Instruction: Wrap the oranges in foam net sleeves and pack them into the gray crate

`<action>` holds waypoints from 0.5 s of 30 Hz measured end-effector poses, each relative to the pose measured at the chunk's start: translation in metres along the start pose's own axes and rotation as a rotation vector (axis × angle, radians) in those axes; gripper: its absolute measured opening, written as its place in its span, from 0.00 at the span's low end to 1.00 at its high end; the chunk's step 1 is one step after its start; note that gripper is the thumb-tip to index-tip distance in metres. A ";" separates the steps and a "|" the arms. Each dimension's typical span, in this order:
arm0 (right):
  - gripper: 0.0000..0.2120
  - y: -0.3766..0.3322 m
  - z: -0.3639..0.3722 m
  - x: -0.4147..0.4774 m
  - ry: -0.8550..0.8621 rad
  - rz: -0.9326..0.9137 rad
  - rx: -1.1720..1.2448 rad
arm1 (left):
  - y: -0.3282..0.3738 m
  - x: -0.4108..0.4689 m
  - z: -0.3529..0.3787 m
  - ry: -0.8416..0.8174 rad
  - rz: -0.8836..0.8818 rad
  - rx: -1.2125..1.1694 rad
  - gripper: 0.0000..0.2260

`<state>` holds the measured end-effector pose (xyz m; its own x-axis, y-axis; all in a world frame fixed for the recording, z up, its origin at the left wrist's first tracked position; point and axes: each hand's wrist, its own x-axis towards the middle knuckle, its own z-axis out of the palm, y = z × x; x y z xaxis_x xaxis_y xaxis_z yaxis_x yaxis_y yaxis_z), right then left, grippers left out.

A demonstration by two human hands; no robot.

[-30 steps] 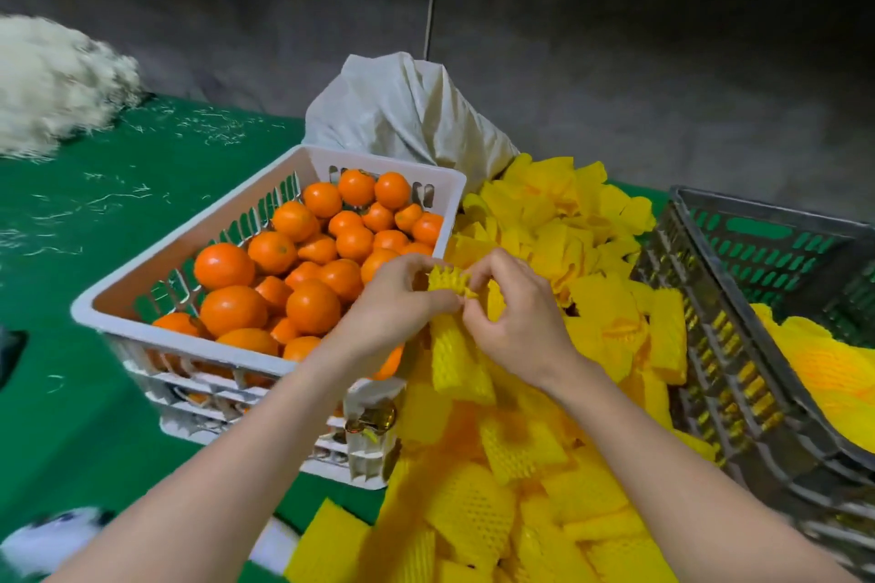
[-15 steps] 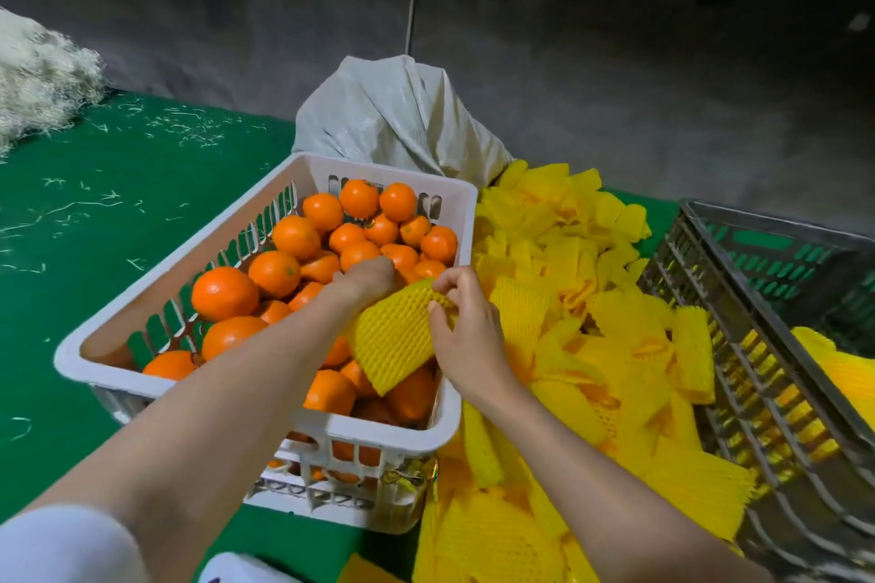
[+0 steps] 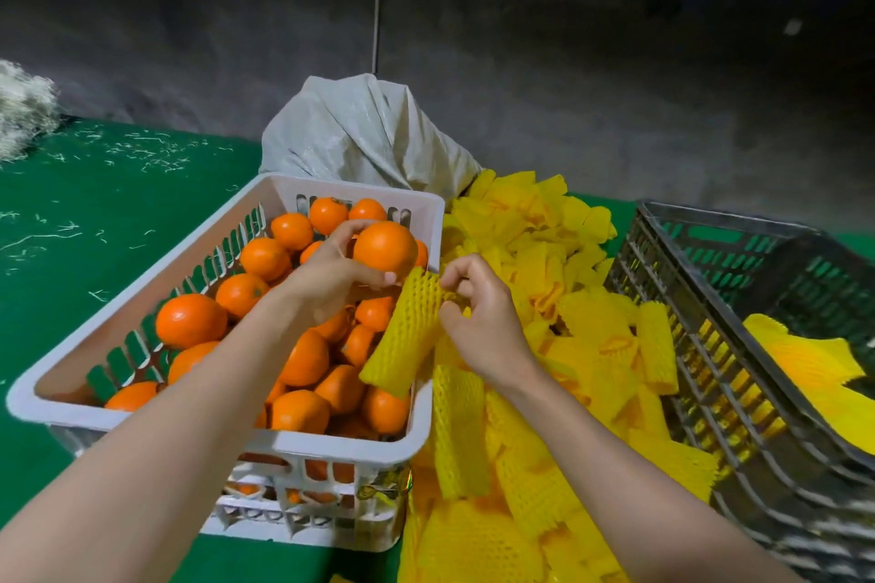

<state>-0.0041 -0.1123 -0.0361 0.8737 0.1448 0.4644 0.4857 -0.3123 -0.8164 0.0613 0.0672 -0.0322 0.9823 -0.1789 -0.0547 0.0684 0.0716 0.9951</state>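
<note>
Orange (image 3: 384, 249) in left fingers (image 3: 342, 232) over white crate (image 3: 341, 445); right fingers (image 3: 457, 267) pinch sleeve (image 3: 407, 331) beside yellow pile (image 3: 544, 260).

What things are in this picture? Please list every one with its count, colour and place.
held orange: one, orange, in the left hand above the white crate
oranges: many, orange, loose in the white crate
white crate: one, white, left on the mat
held sleeve: one, yellow, pinched at its top by the right hand
sleeves: many, yellow, piled between the two crates
gray crate: one, gray, right; yellow foam inside
sack: one, pale gray, behind the white crate
mat: one, green, under the crates
fibres: one heap, white, far left edge
left hand: one, grips the held orange
right hand: one, pinches the held sleeve
</note>
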 end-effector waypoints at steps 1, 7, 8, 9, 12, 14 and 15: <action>0.14 -0.004 -0.004 0.001 0.013 0.007 0.052 | 0.004 -0.008 0.005 -0.045 0.012 -0.079 0.34; 0.06 -0.019 -0.034 -0.007 0.067 0.161 0.409 | 0.017 -0.048 0.049 -0.270 -0.003 -0.521 0.27; 0.05 -0.021 -0.039 -0.010 0.066 0.191 0.448 | 0.018 -0.052 0.056 -0.286 -0.030 -0.599 0.28; 0.04 -0.022 -0.044 -0.013 0.055 0.225 0.499 | 0.020 -0.056 0.064 -0.282 -0.060 -0.637 0.29; 0.06 -0.025 -0.057 -0.025 -0.047 0.285 0.645 | 0.023 -0.062 0.092 -0.173 -0.135 -0.637 0.24; 0.08 -0.028 -0.064 -0.032 -0.126 0.291 0.696 | 0.019 -0.065 0.111 -0.085 -0.188 -0.666 0.25; 0.08 -0.029 -0.067 -0.036 -0.154 0.290 0.710 | 0.017 -0.067 0.119 -0.067 -0.208 -0.662 0.25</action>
<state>-0.0512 -0.1709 -0.0060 0.9370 0.2942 0.1886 0.0929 0.3104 -0.9460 -0.0239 -0.0362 -0.0018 0.9260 -0.3121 -0.2125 0.3666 0.6084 0.7039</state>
